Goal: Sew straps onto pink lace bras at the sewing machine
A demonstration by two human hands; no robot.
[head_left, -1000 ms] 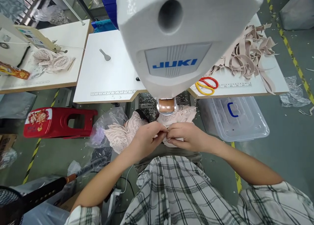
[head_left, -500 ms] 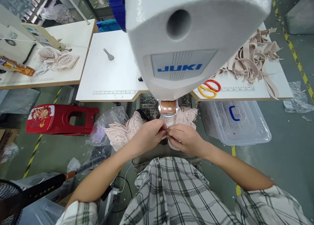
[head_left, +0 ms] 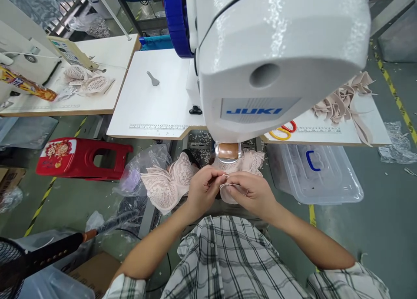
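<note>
Both my hands meet just below the white JUKI sewing machine (head_left: 260,64). My left hand (head_left: 203,190) pinches the edge of a pale pink lace bra piece (head_left: 167,186), fingers closed on it. My right hand (head_left: 252,192) also grips the same lace piece from the right, fingertips touching those of the left. The lace runs up under the machine's brown-tipped foot (head_left: 228,152); more lace bunches behind it on the right.
A white worktable (head_left: 156,103) has a ruler strip along its edge. Red and yellow scissors (head_left: 284,131) and a heap of beige straps (head_left: 342,103) lie right. A clear lidded bin (head_left: 319,173), red stool (head_left: 81,155) and plastic bag (head_left: 143,168) stand below.
The view has tilted so the machine head sits higher and further right. My hands stay pinched together on the lace, shifted slightly down and right.
</note>
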